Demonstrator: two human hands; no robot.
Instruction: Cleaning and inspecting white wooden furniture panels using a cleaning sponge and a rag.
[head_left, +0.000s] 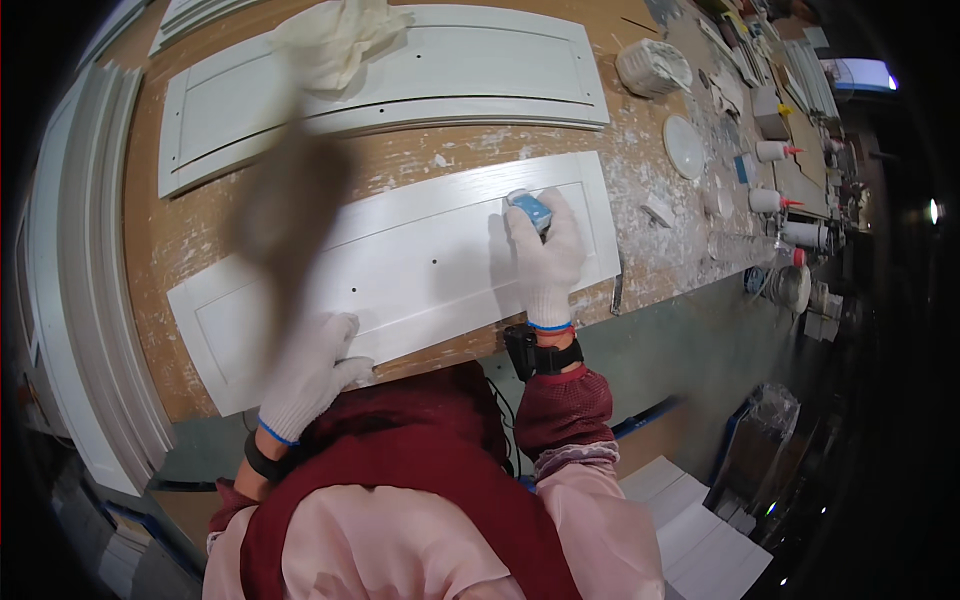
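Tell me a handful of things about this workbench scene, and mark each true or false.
1. The right hand holds a small blue block. True.
2. The left hand is bare. False: it wears a white glove.
3. A pale cloth lies on the farther white panel. True.
4. The nearer white panel is stacked on the farther one. False: it lies apart from it on the bench.
5. A white tub stands right of the farther panel. True.

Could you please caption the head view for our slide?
White-gloved right hand holding a small blue block over a white rectangular panel.
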